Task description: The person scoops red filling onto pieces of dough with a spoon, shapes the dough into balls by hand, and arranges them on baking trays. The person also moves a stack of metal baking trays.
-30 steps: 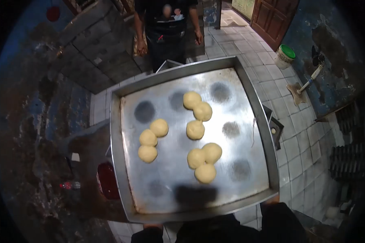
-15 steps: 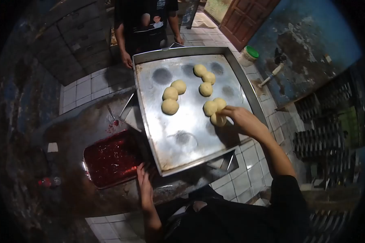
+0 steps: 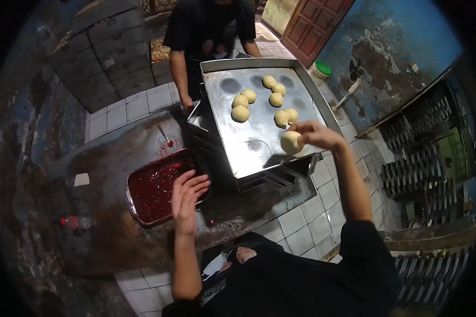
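My right hand [image 3: 316, 135] pinches a round, pale yellow dough ball [image 3: 291, 143] over the near right part of a large metal baking tray [image 3: 248, 150]. Just beyond it, two dough balls [image 3: 286, 117] touch each other on the tray. Further dough balls sit in two short rows, one at the left [image 3: 241, 106] and one towards the far side [image 3: 274, 91]. My left hand [image 3: 189, 196] is open and empty, fingers apart, over the right side of a shallow glass dish [image 3: 135, 210] of dark red, glossy filling.
Across the tray stands another person [image 3: 211, 31], one hand [image 3: 187, 103] beside the tray. A spoon [image 3: 165, 136] with red smears, a white scrap [image 3: 81, 179] and a red-capped bottle [image 3: 75, 222] lie on the worn table [image 3: 106, 238]. More trays [image 3: 280, 177] lie stacked underneath.
My right hand has drawn one dough ball away from its cluster towards me. My left hand has risen from the dish's edge with its fingers spreading. The view has shifted.
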{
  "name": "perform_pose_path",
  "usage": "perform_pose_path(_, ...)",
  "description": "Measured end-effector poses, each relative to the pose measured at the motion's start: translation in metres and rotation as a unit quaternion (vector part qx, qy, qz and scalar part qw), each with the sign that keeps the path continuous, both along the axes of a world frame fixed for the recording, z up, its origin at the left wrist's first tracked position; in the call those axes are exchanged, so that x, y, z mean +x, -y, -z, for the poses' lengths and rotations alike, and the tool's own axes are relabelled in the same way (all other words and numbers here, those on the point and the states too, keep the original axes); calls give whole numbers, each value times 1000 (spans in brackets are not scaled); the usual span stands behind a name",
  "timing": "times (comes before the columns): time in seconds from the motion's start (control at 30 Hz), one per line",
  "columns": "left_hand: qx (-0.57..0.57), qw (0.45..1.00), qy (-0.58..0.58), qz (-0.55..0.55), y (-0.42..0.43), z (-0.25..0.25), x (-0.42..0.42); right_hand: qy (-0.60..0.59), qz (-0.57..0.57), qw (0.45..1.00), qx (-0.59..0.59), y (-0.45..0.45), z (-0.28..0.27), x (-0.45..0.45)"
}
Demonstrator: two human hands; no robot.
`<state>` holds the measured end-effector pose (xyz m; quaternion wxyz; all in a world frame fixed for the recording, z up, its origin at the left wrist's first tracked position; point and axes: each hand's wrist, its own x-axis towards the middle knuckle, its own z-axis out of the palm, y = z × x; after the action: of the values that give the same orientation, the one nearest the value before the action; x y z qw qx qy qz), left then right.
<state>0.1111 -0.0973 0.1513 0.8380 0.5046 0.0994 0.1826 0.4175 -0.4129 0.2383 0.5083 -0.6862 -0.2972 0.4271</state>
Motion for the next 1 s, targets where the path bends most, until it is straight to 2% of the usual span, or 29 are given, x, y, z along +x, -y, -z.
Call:
perform_pose_path(0.07, 2, 999, 27, 37, 33, -29, 17, -36, 74, 993, 79, -18, -24, -69)
perform_pose_path(0.1, -38, 996, 53, 57, 49, -31, 29, -10, 82, 991, 108, -25, -25, -93)
perform_pose_path(0.17, 5, 995, 68, 68, 84, -46, 52, 57, 120, 982, 134, -44, -28, -140)
perform_pose_path(0.2, 32, 995, 77, 54, 99, -68, 57, 82, 138, 971, 176, -50, -14, -153)
perform_pose_path(0.23, 121, 989, 84, 11, 108, -73, 64, 122, 149, 966, 174, -52, -8, -163)
perform_pose_path(0.27, 98, 993, 46, -36, 123, -84, 65, 162, 160, 959, 171, -53, -4, -173)
perform_pose_path(0.33, 163, 974, 53, -150, 135, -80, 68, 141, 179, 954, 192, -52, -5, -189)
perform_pose_path(0.37, 171, 972, 48, -155, 140, -74, 67, 150, 167, 945, 239, -51, -3, -192)
perform_pose_path(0.43, 128, 957, 79, -247, 146, -59, 62, 128, 180, 919, 328, -58, 0, -207)
perform_pose_path(0.47, 132, 956, 71, -251, 151, -56, 59, 118, 177, 920, 329, -63, 11, -212)
perform_pose_path(0.53, 112, 941, 43, -318, 160, -60, 54, 189, 249, 903, 295, -76, 32, -217)
perform_pose_path(0.57, 155, 955, 69, -244, 150, -62, 43, 216, 273, 888, 301, -83, 28, -219)
perform_pose_path(0.6, 38, 972, 126, -196, 148, -50, 43, 153, 284, 895, 307, -85, 26, -220)
perform_pose_path(0.7, 75, 972, 135, -180, 147, -50, 18, 129, 222, 916, 307, -78, 21, -223)
perform_pose_path(0.77, 39, 975, 115, -189, 151, -54, 4, 161, 187, 918, 310, -82, 18, -226)
perform_pose_path(0.87, 54, 955, 94, -275, 140, -37, -6, 144, 171, 941, 255, -95, 21, -231)
perform_pose_path(0.93, 69, 945, 68, -314, 123, -27, -20, 101, 102, 966, 215, -97, 16, -234)
perform_pose_path(0.97, -104, 956, 108, -253, 123, -46, -29, 26, 44, 975, 218, -100, 3, -238)
perform_pose_path(1.0, -92, 962, 112, -230, 107, -24, -32, -49, -9, 974, 220, -103, -7, -241)
